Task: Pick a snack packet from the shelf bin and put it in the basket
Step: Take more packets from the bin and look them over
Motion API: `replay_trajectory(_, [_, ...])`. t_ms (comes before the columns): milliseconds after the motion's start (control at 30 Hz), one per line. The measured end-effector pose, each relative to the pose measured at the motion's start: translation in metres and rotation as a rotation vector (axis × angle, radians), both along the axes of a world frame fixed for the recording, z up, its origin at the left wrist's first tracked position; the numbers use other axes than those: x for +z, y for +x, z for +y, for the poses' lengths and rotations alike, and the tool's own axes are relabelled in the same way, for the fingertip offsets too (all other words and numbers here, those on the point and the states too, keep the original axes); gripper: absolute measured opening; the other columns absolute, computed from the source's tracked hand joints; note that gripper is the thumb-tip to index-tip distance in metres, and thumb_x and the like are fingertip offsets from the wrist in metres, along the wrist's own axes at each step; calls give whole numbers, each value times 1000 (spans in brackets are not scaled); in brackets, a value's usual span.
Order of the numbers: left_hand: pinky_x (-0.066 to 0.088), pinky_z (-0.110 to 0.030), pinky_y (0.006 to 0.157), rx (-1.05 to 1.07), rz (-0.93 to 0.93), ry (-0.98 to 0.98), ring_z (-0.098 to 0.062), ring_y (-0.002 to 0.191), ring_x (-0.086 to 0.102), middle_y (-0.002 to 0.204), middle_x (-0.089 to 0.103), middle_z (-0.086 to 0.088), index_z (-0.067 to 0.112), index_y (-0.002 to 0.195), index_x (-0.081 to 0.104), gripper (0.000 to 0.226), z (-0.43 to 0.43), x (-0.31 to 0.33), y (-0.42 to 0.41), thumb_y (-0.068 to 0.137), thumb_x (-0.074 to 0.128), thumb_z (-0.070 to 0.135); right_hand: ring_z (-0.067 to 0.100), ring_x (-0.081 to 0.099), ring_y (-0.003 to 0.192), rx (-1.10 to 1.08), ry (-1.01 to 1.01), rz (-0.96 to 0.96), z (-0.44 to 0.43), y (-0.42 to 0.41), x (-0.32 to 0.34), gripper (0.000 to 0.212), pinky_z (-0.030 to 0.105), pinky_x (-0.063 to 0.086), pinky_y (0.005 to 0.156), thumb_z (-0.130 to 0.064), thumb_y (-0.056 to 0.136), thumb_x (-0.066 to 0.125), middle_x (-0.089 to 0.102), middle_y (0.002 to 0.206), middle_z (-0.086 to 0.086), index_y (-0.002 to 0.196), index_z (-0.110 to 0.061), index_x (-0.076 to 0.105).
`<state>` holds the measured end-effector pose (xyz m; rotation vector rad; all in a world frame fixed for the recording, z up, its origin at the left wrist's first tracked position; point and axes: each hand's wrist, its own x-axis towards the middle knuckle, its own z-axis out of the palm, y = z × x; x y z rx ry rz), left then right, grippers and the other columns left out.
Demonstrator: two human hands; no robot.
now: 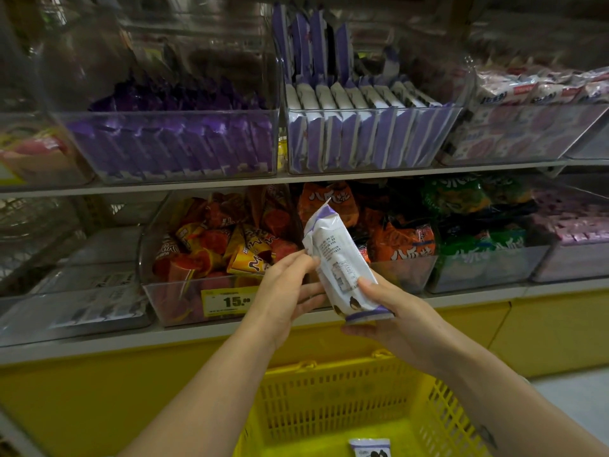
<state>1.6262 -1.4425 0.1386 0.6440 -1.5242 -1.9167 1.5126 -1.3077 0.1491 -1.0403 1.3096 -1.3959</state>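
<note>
Showing only partly: a second packet (369, 448) lying on the floor of the yellow basket (333, 400) below the hands, cut off by the lower edge. Blurring badly: the clear bins well above the hands, the one up and to the right holding upright purple-and-white packets (356, 127). Hiding the right palm: the snack packet (339, 262), white with purple ends, standing tilted with its printed back toward the camera. Gripping the packet's lower end: the right hand (392, 319), thumb pressing its face, fingers curling underneath. Touching the packet's left edge: the left hand (285, 291), fingers half open and extended, grip impossible to confirm. Reaching up and forward over the basket: both bare forearms. Sitting just left of the left hand: a yellow price tag (225, 301).
</note>
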Motion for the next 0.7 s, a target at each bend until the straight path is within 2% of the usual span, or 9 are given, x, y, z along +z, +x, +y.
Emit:
replay_trajectory(133, [54, -27, 75, 10, -65, -204, -7, 95, 70, 99, 72, 21, 42, 114, 59, 22, 6, 7, 3, 93, 56, 43, 23, 67, 107, 21, -39, -233, 3, -2, 2, 40, 42, 55, 91, -40, 83, 53, 70, 117, 1, 122, -32, 55])
replay_trajectory(233, [56, -33, 84, -88, -5, -290, -11, 105, 67, 110, 70, 17, 44, 134, 45, 47, 15, 15, 5, 92, 62, 32, 31, 66, 110, 43, -116, -376, 5, 0, 12, 42, 42, 57, 85, -38, 88, 49, 68, 121, 11, 128, -26, 52])
replay_trajectory(300, [55, -36, 90, -153, 75, -308, -15, 110, 66, 118, 69, 11, 44, 144, 31, 69, 21, 21, 7, 87, 63, 22, 30, 66, 110, 11, -164, -322, 5, 0, 22, 43, 39, 57, 83, -38, 92, 45, 67, 123, 11, 132, -24, 52])
replay_trajectory(367, [57, -31, 84, -95, 138, -344, -13, 109, 66, 121, 68, 8, 43, 146, 26, 79, 25, 30, 9, 86, 65, 13, 25, 68, 106, -111, -207, -157, 4, -2, 33, 40, 38, 58, 81, -33, 97, 45, 70, 118, 5, 135, -26, 49])
replay_trajectory(433, [56, -22, 76, 2, 163, -392, -7, 105, 67, 124, 66, 9, 41, 148, 24, 82, 30, 42, 11, 87, 68, 8, 17, 70, 101, -298, -218, 58, 5, -4, 45, 47, 39, 57, 84, -27, 97, 50, 73, 111, -5, 142, -35, 38])
replay_trajectory(533, [55, -18, 74, 64, 149, -550, 0, 105, 65, 130, 60, 14, 44, 147, 26, 82, 41, 65, 9, 85, 72, 16, 2, 67, 99, -399, -292, 366, 9, -3, 65, 61, 25, 58, 78, -26, 95, 56, 65, 116, -13, 143, -50, 27])
replay_trajectory(600, [54, -18, 84, 93, 147, -678, 3, 116, 57, 137, 51, 21, 44, 148, 25, 81, 50, 84, 6, 86, 72, 24, 5, 68, 98, -415, -349, 341, 10, -4, 78, 59, 27, 58, 78, -22, 97, 54, 65, 115, -13, 144, -48, 30])
replay_trajectory(667, [42, -12, 99, 154, 134, -885, 10, 132, 37, 144, 36, 29, 49, 144, 30, 73, 57, 100, 2, 86, 71, 34, 12, 72, 93, -393, -358, 147, 12, -7, 94, 52, 27, 59, 70, -19, 98, 51, 71, 108, -8, 143, -41, 37])
replay_trajectory(700, [34, -7, 103, 183, 138, -996, 14, 136, 26, 148, 28, 29, 55, 138, 35, 66, 60, 109, 0, 86, 70, 37, 15, 73, 90, -372, -360, 38, 12, -8, 103, 49, 26, 59, 65, -19, 98, 50, 73, 105, -6, 142, -38, 39])
